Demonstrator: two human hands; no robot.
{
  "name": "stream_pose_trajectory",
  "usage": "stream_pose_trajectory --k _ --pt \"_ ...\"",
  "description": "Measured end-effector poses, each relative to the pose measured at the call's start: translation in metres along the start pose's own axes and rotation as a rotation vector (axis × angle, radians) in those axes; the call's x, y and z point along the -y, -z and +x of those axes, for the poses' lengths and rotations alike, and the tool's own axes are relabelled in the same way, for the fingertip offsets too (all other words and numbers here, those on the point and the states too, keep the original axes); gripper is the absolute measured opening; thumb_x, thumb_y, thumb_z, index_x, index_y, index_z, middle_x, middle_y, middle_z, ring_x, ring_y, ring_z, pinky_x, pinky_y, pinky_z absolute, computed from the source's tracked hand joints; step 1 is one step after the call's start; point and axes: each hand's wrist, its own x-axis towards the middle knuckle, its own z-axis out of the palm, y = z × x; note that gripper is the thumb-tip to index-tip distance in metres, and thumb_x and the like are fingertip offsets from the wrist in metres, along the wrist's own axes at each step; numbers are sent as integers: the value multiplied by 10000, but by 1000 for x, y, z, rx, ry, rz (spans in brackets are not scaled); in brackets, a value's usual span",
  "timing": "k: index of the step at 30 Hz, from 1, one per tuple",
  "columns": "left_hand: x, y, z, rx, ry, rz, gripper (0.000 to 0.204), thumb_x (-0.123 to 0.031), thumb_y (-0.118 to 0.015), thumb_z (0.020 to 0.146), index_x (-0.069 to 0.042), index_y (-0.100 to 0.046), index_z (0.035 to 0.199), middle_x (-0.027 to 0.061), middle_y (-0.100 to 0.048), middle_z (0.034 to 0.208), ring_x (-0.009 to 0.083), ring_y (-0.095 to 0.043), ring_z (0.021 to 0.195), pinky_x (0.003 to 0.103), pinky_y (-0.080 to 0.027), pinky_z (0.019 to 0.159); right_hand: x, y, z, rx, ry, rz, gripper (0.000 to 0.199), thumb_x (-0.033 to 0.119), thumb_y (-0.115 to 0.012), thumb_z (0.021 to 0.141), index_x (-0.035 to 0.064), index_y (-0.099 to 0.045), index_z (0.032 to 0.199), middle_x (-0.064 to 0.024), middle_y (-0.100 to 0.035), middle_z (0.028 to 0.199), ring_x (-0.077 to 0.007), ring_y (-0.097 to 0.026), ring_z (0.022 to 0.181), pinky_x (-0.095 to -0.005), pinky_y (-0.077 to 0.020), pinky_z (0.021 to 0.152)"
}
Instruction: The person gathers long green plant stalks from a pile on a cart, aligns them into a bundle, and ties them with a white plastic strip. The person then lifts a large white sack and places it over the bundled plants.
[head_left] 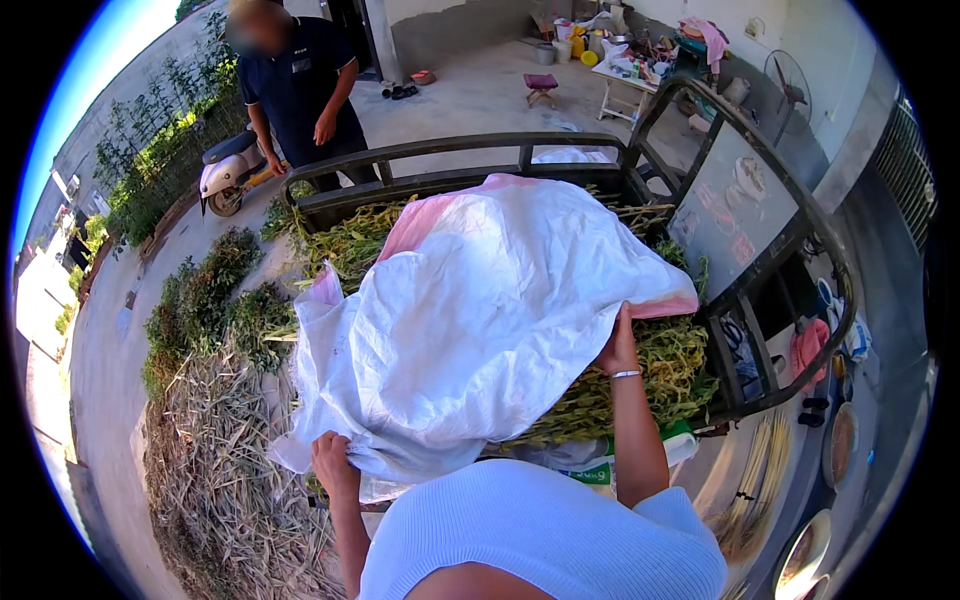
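Observation:
A large white woven plastic sheet (450, 290) with pink edges lies spread over a heap of cut leafy plants (650, 370). The plants fill the bed of a small cargo vehicle. At the sheet's near left corner, my left hand (335, 462) is closed on its edge. Farther right, my right hand (618, 345) grips the near right edge, with its fingers partly hidden under the fabric. Yellow-green stalks and leaves stick out around the sheet on several sides. A silver bracelet (626, 374) circles my right wrist.
Dark metal rails (450, 150) border the bed, with a tall frame (740, 230) at its right. Someone in a dark shirt (300, 90) stands beyond the far rail. Dry stalks (230, 460) cover the ground at left. A scooter (228, 175), a stool (541, 85) and a broom (752, 480) stand around.

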Motion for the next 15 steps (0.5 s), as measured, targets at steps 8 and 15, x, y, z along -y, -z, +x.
stream_pose_trajectory --k 8,15 --pt "18 110 123 -268 -51 150 110 -68 -566 771 -83 -518 869 103 -577 809 329 -588 788 423 -436 679 77 -44 105 -181 -65 -181 471 1 -504 768 -1 -470 1238 -145 -579 1177 -330 -589 1047 -495 -511 851" --pt "-36 232 142 -1196 -129 10 157 -37 -596 777 -34 -550 928 123 -609 904 266 -608 843 344 -494 766 174 -161 -7 335 549 -11 351 69 -539 857 -8 -542 1199 -114 -621 1141 -256 -599 1029 -403 -458 935"
